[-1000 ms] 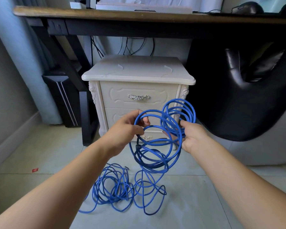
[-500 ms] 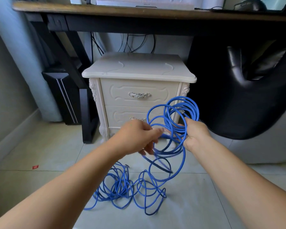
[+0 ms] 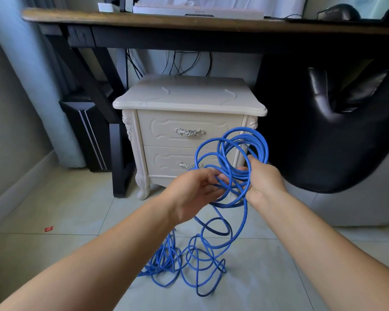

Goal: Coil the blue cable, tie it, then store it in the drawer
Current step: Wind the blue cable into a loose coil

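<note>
Mid-air before the nightstand (image 3: 189, 102): you hold blue cable (image 3: 234, 158) coils.
Your right hand (image 3: 264, 179) has its grip clamped on the loops; left hand (image 3: 194, 190) fingers pinch a strand. Loose cable lies on the floor (image 3: 65, 209). Both drawers closed.

No readable text anywhere: a tiny dark mark on the white box (image 3: 198, 13) at the tabletop's (image 3: 166, 22) far edge is too blurred to make out.

Tiled floor (image 3: 54, 254), loose blue cable (image 3: 177, 263), nightstand (image 3: 189, 104)
</note>
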{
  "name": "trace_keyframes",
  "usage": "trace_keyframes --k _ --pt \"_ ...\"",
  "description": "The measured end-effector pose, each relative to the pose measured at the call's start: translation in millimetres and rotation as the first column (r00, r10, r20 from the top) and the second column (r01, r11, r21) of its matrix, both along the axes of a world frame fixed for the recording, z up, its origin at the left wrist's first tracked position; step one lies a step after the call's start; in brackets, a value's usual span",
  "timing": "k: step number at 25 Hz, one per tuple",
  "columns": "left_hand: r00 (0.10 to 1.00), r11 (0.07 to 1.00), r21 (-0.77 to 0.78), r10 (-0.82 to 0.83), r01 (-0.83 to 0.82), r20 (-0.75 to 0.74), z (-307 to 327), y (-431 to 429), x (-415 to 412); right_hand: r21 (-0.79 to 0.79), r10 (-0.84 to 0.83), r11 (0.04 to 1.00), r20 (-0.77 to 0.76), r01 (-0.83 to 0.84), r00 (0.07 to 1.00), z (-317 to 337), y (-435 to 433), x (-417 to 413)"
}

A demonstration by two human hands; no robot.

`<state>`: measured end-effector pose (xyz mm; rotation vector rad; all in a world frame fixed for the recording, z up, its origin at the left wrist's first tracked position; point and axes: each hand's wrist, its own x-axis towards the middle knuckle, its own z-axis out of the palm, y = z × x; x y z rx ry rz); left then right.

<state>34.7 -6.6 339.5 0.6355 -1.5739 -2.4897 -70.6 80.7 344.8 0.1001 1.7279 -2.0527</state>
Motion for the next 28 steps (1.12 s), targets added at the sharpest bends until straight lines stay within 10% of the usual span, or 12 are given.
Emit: trace_keyframes --k 7,15,28 --pt "0.988 0.993 0.077 0.1 -0.091 -0.119 -2 -2 -5 0.105 -0.031 0.994 -0.076 0.039 0.997 -7 6 -9" --pt "0.988 0.987 -0.132 0.074 -0.092 -0.133 5 -31 8 0.127 0.49 0.852 0.147 -0.508 0.859 4 12 3" --pt "0.941 0.96 -0.051 -0.28 0.275 -0.189 4 -50 20 0.204 0.442 0.871 0.069 -0.447 0.894 -6 7 7"
